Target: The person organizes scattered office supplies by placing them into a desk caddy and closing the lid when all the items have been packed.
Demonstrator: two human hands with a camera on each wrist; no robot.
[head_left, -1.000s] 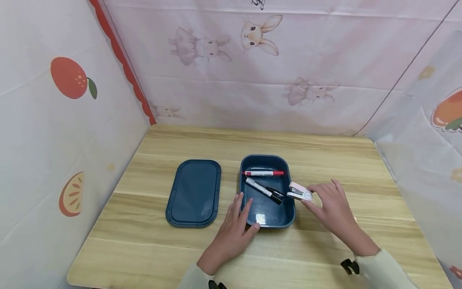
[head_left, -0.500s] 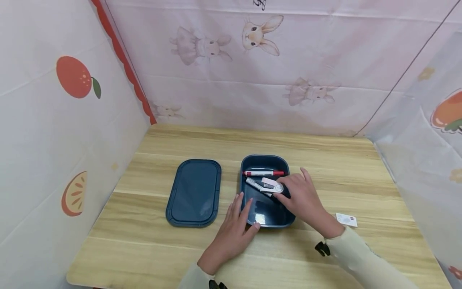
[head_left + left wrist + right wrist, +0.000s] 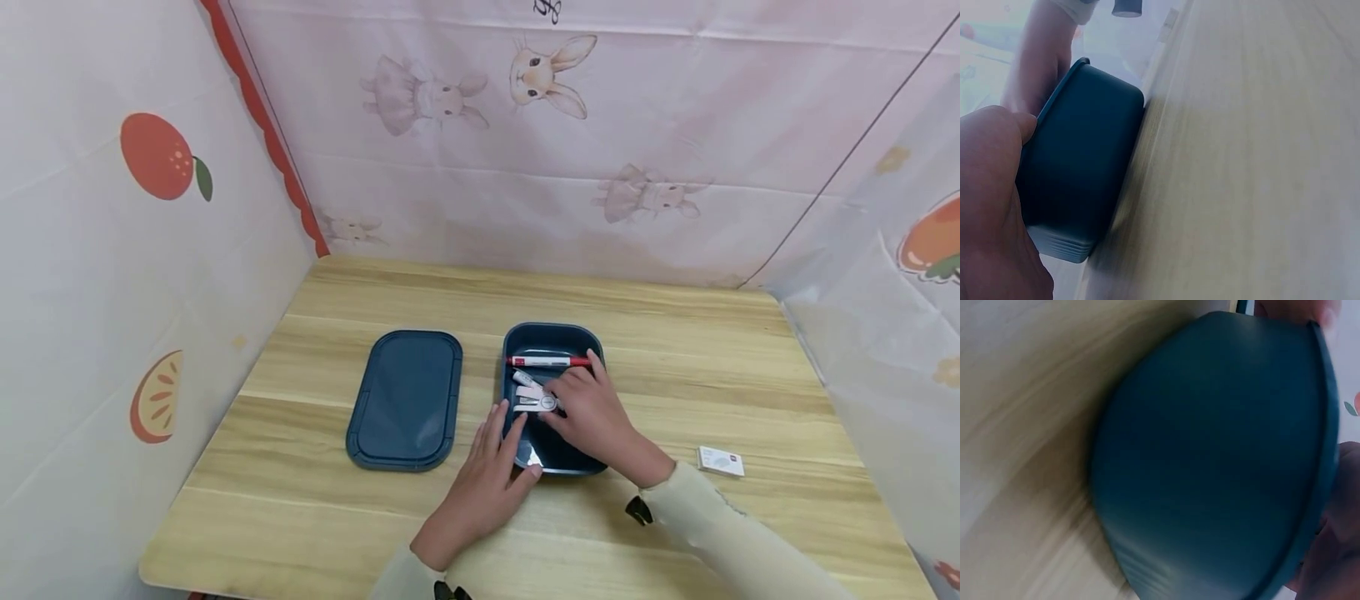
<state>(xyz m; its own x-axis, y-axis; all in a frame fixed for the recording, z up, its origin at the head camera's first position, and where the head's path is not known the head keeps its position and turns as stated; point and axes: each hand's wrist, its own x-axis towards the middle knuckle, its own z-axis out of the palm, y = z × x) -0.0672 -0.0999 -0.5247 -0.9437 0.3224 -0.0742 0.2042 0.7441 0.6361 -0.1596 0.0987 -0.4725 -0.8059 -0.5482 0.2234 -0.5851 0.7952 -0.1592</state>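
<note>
Moved stapler (image 3: 536,406) left, from over the right rim to inside blue container (image 3: 552,337).
Left to right: see lid (image 3: 405,400) flat on surface (image 3: 300,500), left hand (image 3: 489,490) spread-fingered on container's left rim, red marker (image 3: 550,362) and white marker (image 3: 524,379) inside, stapler overlapping the latter, pinched in right hand (image 3: 594,419). Reads as inside but not yet released; leaves small white packet (image 3: 720,461) outside at right.

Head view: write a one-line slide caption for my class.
Right hand holds a stapler inside a dark blue box; left hand touches its rim.
</note>
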